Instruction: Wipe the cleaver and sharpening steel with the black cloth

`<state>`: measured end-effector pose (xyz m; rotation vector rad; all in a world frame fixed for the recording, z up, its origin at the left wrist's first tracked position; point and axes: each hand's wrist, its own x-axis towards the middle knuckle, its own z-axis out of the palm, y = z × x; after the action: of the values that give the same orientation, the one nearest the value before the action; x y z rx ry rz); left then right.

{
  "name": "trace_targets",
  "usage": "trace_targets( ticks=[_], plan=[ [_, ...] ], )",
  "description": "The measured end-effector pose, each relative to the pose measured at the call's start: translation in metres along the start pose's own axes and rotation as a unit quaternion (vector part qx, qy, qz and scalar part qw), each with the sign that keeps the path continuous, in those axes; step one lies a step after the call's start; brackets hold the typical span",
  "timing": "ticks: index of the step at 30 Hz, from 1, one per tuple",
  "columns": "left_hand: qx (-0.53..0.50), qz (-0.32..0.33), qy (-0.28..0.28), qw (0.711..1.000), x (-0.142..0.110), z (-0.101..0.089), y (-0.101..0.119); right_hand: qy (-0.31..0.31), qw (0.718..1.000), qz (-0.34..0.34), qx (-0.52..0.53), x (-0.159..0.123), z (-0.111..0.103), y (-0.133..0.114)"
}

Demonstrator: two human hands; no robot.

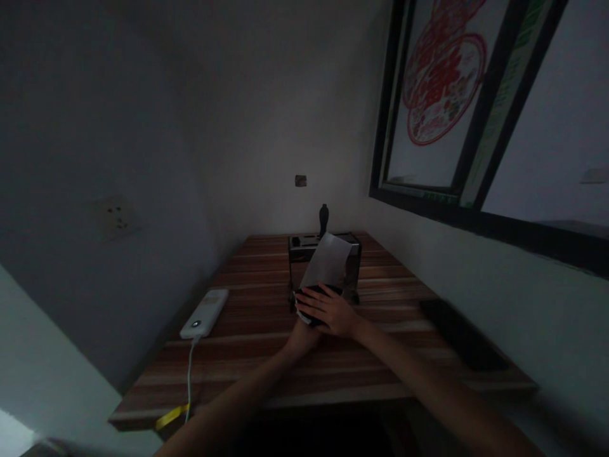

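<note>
Over the middle of the table, my left hand (304, 337) is under a dark item with a pale edge (311, 319), and its fingers are mostly hidden. My right hand (333, 312) lies across the top of that item with the fingers stretched out and slightly apart. A broad, flat, whitish sheet-like piece (328, 260) rises from behind the hands, leaning to the right; whether it joins the dark item I cannot tell. Just behind stands a boxy metal frame (297, 242) with a dark, upright, rounded handle-like piece (324, 219) on top.
The wood-striped table (257, 304) has a white power bank-like box (205, 314) at left, with a white cable (189, 374) and yellow tag (170, 416) hanging by the edge. A flat black object (461, 336) lies at right. Walls stand close; a dark-framed window (438, 184) is at right.
</note>
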<state>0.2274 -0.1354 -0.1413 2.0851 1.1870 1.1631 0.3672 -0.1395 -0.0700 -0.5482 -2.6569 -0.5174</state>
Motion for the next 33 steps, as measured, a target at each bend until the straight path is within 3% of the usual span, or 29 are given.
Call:
trace_targets(
  ticks=[5,15,24,33],
  plan=[
    [-0.055,-0.053,-0.04,0.996,0.003,-0.004,0.015,0.012,0.999,-0.005,-0.034,-0.001,-0.005,0.018],
    [-0.124,-0.131,-0.053,0.982,0.0,-0.012,0.031,0.052,0.992,0.086,-0.08,0.006,-0.033,0.052],
    [-0.12,-0.123,-0.062,0.983,0.0,-0.012,0.029,0.117,0.971,0.186,-0.092,0.018,-0.056,0.079],
    [-0.145,-0.123,-0.073,0.979,-0.002,-0.008,0.022,0.148,0.962,0.218,-0.074,0.023,-0.056,0.079]
  ],
)
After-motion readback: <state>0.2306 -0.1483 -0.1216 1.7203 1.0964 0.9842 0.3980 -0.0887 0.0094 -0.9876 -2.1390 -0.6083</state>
